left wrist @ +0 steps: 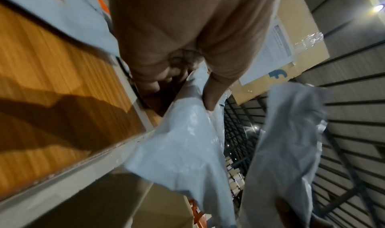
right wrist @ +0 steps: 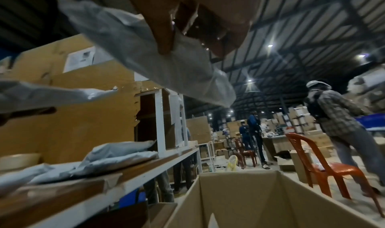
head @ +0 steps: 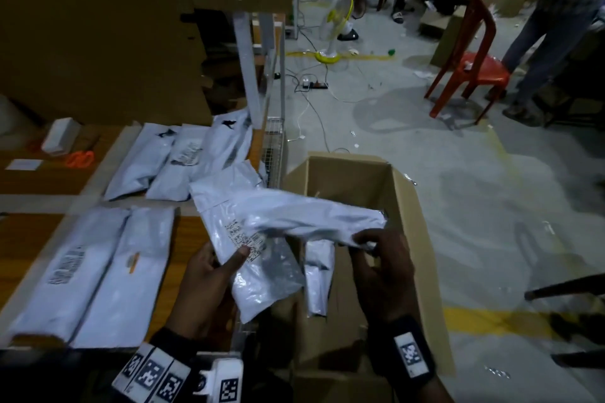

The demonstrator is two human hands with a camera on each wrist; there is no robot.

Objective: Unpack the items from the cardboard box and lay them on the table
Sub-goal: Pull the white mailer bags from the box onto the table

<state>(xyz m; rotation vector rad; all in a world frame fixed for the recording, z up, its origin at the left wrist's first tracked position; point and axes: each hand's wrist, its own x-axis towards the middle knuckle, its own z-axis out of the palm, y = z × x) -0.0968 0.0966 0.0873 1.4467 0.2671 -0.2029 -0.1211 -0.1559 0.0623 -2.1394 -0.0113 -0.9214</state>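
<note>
From the head view, your left hand (head: 209, 275) and right hand (head: 381, 267) each pinch a grey mailer bag (head: 294, 216) held over the cardboard box (head: 406, 206), beside the table (head: 183, 239). At the left wrist, your thumb clamps a bag's edge. At the right wrist, your fingers (right wrist: 164, 34) grip a bag above the box.

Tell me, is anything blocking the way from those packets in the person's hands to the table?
Nothing visible does. The left hand and right hand hold grey plastic mailer bags over the cardboard box, right beside the table. Bare wood shows near the edge, between the bags already laid out.
</note>
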